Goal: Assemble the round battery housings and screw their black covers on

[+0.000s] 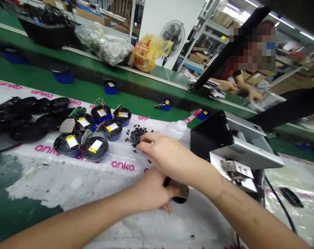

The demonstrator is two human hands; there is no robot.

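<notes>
- Just below and right of the frame's centre, a round black part (183,195) with a grey plate (183,188) on top is gripped by the left hand (151,193), thumb pressed on the plate, other fingers curled.
- It looks light and stiff to me, probably smooth plastic and a little slick; I'd hold it by the rim and go easy on the plate.
- Above it, near the centre, the right hand (162,150) reaches to a heap of small black pieces (136,135), thumb and forefinger drawn close; I can't tell whether anything is between them. Such tiny, hard-looking bits seem best pinched with the fingertips.
- Left of the heap sit open blue-sided units (94,149), whose thin wires look easily snagged; their sides seem the safer hold.
- At the far left lie dark round shells (29,128); right of centre stands a silver-and-black machine (252,148).
- Toward the upper right, a co-worker's hand (254,94) shows over another bench.
</notes>
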